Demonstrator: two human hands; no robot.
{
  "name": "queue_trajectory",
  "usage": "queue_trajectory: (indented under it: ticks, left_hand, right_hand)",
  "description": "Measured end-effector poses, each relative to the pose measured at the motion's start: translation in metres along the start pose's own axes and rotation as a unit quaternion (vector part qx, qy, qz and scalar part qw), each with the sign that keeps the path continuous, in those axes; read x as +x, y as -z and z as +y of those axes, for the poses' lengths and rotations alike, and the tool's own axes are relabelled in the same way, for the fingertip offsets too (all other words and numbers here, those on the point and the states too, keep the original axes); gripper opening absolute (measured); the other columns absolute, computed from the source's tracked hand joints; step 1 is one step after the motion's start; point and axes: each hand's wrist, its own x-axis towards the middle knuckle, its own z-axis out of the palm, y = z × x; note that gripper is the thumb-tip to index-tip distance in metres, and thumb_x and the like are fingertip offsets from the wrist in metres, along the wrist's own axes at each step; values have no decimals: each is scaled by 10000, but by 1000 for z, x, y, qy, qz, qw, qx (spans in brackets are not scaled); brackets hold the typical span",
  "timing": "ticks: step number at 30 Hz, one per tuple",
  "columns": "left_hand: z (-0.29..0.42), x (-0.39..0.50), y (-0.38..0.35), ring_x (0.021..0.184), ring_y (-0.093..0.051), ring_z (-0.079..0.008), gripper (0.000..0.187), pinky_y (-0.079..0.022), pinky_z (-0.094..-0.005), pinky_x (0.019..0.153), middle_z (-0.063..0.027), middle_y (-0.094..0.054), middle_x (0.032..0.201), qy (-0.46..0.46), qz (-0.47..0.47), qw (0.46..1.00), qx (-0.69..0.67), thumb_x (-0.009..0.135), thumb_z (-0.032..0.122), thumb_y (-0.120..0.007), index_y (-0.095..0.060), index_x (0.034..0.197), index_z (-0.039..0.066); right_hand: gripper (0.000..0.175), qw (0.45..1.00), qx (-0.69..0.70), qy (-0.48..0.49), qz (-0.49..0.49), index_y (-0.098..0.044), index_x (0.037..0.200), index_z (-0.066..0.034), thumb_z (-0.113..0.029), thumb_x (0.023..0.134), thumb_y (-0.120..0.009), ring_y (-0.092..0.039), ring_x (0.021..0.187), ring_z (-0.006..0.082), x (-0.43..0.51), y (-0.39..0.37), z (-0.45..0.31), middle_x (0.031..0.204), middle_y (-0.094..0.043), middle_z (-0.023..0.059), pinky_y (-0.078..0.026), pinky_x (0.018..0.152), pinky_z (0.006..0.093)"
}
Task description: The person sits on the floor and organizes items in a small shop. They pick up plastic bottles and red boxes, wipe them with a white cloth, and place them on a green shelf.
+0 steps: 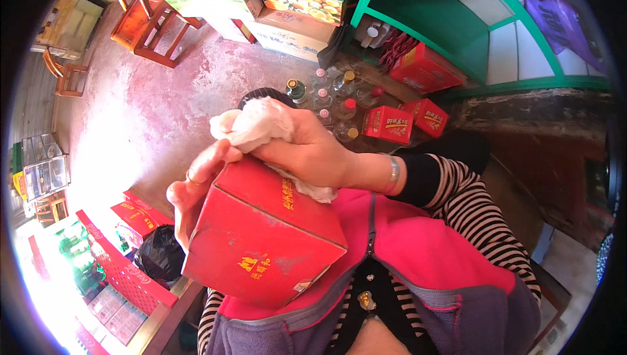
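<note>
A red cardboard box (264,237) with gold printing rests tilted against the front of my pink and grey jacket. My left hand (196,183) supports it along its far left side, fingers spread along the edge and a ring on one finger. Bunched in my right hand (313,147) is a crumpled white cloth (264,122), pressed at the box's far upper edge. Part of the cloth hangs down over the box's right face. Grey scuffs mark the red surface facing me. My left palm is hidden behind the box.
Several glass bottles (345,85) stand on the floor beyond my hands, beside small red boxes (387,125). A green-framed shelf (426,27) is at the right. Cartons (294,36) and a wooden chair (142,27) are farther off. A red crate (130,274) and black plastic bag (161,252) sit left.
</note>
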Motion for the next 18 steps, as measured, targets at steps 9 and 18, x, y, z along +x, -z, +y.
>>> queue_trajectory:
  ticks: [9, 18]
  left_hand:
    - [-11, 20, -15, 1157, -506, -268, 660, -328, -407, 1040, -171, -518, 1253, 93, 69, 986, 119, 908, 515, -404, -438, 1284, -25]
    - [4, 68, 29, 1106, -547, -312, 678, -420, -450, 974, -194, -533, 1243, -85, -3, 996, 39, 832, 454, -570, -431, 1286, -30]
  right_hand:
    - [126, 900, -410, 106, 108, -618, 927, -31, -55, 803, -620, -613, 850, 206, -9, 91, 104, 908, -606, 90, -479, 760, 320]
    - [148, 957, -90, 212, 176, -637, 991, -7, -28, 861, -572, -614, 864, 105, 36, 106, -21, 965, -653, 29, -498, 762, 240]
